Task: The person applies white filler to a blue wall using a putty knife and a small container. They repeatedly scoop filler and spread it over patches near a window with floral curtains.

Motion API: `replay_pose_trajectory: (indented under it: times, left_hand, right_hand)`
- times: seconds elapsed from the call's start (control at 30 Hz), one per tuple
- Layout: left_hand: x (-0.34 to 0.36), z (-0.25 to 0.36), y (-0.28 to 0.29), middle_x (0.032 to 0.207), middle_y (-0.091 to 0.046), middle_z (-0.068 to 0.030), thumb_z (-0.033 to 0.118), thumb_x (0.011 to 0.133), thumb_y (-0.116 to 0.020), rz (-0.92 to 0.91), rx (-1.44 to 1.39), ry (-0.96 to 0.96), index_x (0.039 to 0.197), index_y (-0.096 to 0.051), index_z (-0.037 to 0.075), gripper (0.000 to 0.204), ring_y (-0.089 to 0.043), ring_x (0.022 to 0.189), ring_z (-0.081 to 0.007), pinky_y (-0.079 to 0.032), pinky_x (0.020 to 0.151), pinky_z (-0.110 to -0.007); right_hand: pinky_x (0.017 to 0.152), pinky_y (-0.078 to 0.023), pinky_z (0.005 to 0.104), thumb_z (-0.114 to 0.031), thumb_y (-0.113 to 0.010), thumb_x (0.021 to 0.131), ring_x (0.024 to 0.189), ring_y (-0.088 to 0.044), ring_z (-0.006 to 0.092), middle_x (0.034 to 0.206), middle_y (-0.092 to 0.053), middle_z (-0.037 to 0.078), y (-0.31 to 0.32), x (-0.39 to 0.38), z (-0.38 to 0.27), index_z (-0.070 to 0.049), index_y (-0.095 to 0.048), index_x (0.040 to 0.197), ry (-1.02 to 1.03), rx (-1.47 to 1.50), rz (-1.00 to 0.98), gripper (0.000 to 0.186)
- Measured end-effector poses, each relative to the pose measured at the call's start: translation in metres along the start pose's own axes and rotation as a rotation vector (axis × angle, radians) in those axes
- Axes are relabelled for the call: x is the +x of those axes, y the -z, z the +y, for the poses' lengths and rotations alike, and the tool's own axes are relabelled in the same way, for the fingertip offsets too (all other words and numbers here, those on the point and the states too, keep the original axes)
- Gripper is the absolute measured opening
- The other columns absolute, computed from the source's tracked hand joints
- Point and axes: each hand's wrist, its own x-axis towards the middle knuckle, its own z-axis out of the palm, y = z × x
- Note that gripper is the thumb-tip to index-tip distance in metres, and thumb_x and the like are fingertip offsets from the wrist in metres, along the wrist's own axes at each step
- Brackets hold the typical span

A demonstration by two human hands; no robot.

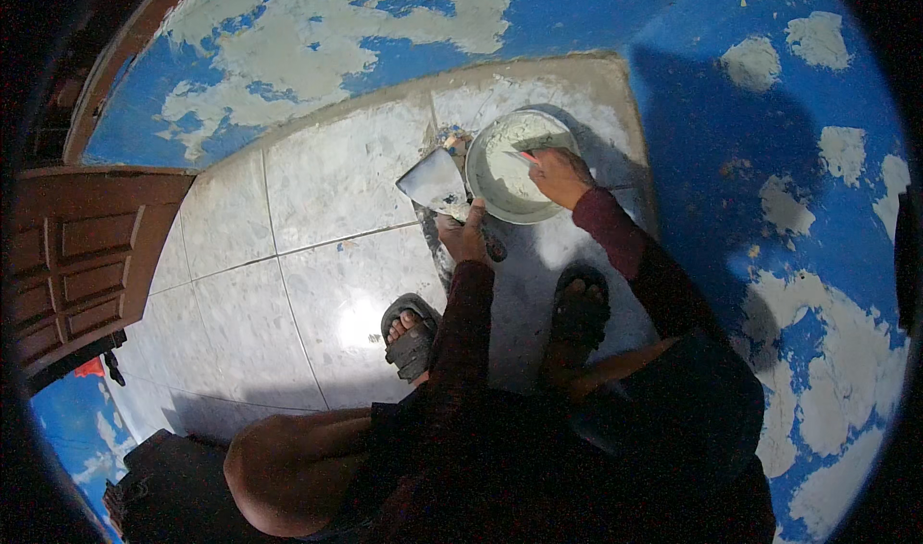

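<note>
A round, pale bowl (475,181) stands on the tiled floor in front of me, with whitish-grey putty (505,150) inside and smeared up its wall. My right hand (562,175) is over the bowl's right side, closed round a small putty knife (528,158) with a reddish handle; its tip is down in the putty. Just left of the bowl, my left hand (465,236) grips a wide scraper (433,181). Its flat metal blade points up and left, with putty near its base. The fingers cover most of that scraper's handle.
Blue walls (692,111) patched with putty meet in a corner beyond the bowl. A brown panelled door (96,256) stands at the left. My sandalled feet (411,333) are on the tiles (327,188), close behind my hands. Small debris (452,138) lies beside the bowl.
</note>
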Motion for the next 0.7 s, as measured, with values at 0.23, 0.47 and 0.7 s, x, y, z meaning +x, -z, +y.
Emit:
replay_pose_trajectory:
  times: [0.23, 0.47, 0.7]
  left_hand:
    - [-0.007, 0.02, -0.007, 0.088, -0.065, -0.0018, 0.009, 0.079, -0.077, 0.02, -0.059, 0.12, 0.098, -0.06, 0.003, 0.025, -0.059, 0.074, -0.011, -0.047, 0.065, -0.027]
    - [-0.006, 0.017, -0.006, 0.09, -0.064, -0.0019, 0.008, 0.081, -0.075, -0.046, -0.323, 0.267, 0.098, -0.059, 0.003, 0.024, -0.059, 0.075, -0.0114, -0.048, 0.067, -0.028]
    - [-0.006, -0.003, -0.012, 0.096, -0.064, -0.0047, 0.003, 0.08, -0.073, 0.07, -0.239, 0.118, 0.105, -0.056, 0.002, 0.03, -0.06, 0.081, -0.0145, -0.05, 0.071, -0.03]
  right_hand:
    - [0.088, -0.046, 0.0453, -0.017, -0.056, 0.082, 0.106, -0.057, 0.0323, 0.105, -0.064, 0.013, -0.038, 0.025, -0.041, -0.008, -0.066, 0.096, -0.029, -0.211, 0.001, 0.019]
    - [0.092, -0.041, 0.0496, -0.013, -0.065, 0.071, 0.112, -0.052, 0.0292, 0.115, -0.059, 0.008, -0.055, 0.015, -0.004, -0.014, -0.066, 0.103, 0.417, -0.241, 0.012, 0.032]
    - [0.093, -0.042, 0.0453, -0.007, -0.063, 0.07, 0.105, -0.058, 0.0292, 0.101, -0.065, 0.007, -0.022, -0.009, 0.001, -0.014, -0.07, 0.092, 0.489, -0.46, -0.313, 0.024]
